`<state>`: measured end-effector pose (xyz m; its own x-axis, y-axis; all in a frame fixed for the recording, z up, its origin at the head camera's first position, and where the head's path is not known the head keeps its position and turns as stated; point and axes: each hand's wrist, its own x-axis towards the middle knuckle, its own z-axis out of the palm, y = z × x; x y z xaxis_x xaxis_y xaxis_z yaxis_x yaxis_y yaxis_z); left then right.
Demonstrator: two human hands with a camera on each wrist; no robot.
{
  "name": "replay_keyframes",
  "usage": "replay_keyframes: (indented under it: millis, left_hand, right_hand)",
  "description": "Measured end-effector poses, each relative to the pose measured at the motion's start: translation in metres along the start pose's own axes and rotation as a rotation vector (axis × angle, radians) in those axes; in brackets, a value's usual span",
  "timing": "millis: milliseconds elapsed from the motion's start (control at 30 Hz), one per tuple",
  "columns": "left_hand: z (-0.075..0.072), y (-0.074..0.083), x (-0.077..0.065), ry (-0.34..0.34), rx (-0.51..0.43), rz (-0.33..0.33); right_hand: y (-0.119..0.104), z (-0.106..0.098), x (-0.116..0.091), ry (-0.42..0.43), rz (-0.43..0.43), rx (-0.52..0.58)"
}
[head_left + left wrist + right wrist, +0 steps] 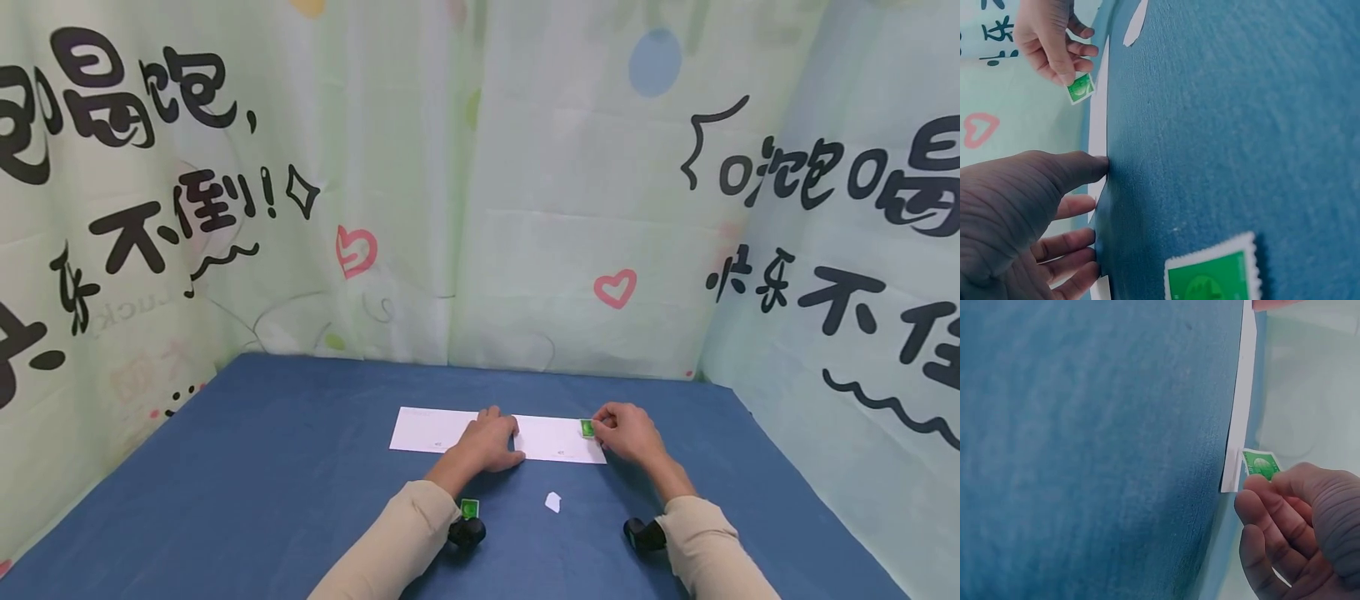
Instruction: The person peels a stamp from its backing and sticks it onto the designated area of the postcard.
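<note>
Pinching a green stamp (587, 428) between thumb and fingers, the right hand (630, 433) has it at the far right corner of the right white paper (551, 439); whether the stamp touches the sheet is hard to tell. The left hand (489, 442), its fingers loosely extended and grasping nothing, rests where that sheet meets what looks like a separate left white paper (427, 428). Nearer the person, a second green stamp (469, 507) lies on the blue cloth (300, 475) beside the black device (467, 533) at the left wrist. A small white scrap (552, 502) lies to the right of that stamp. Behind everything hangs a pale curtain (540, 192) with black lettering and pink hearts.
</note>
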<state>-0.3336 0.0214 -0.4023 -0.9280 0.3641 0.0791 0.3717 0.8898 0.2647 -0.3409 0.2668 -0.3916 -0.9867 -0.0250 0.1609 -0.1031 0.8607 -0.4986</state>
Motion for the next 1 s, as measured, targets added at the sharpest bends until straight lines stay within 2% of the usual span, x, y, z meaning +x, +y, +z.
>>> replay_keyframes:
  millis: [333, 1000]
  left_hand:
    - [-0.001, -0.001, -0.001, -0.004, -0.031, 0.019]
    - [0.000, -0.004, -0.002, -0.011, -0.068, 0.017]
  right_hand:
    - [0.004, 0.000, 0.006, -0.035, 0.031, 0.027]
    - [0.003, 0.009, 0.017, -0.020, 0.106, -0.014]
